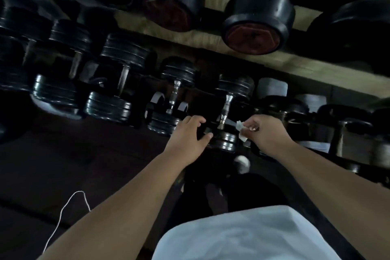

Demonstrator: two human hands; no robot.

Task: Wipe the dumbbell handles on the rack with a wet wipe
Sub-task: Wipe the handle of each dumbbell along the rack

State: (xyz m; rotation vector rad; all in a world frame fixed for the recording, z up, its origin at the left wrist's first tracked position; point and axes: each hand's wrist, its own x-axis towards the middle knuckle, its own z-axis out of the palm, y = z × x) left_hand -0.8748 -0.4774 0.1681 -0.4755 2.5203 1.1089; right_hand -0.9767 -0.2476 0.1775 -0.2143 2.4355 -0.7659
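White wipe pinched in right hand, just right of chrome handle, dumbbell lying in the lowest row, left hand half-curled beside its near head, grip unclear in the dark

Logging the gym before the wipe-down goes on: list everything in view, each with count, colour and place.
plate-style dumbbells: at least four, more lost in the dark; black with chrome handles; lower row.
round-headed dumbbells: two clear; black with red end faces; upper row, darker ones beside them.
wet wipe: one; white, crumpled; just right of the nearest chrome handle.
cable: one; white; lower left.
shoe: one; pale; below the hands.
shirt: one; white; bottom edge.
left hand: fingers curled beside the nearest dumbbell's near head; too dark to tell whether it grips.
right hand: pinches the wet wipe.
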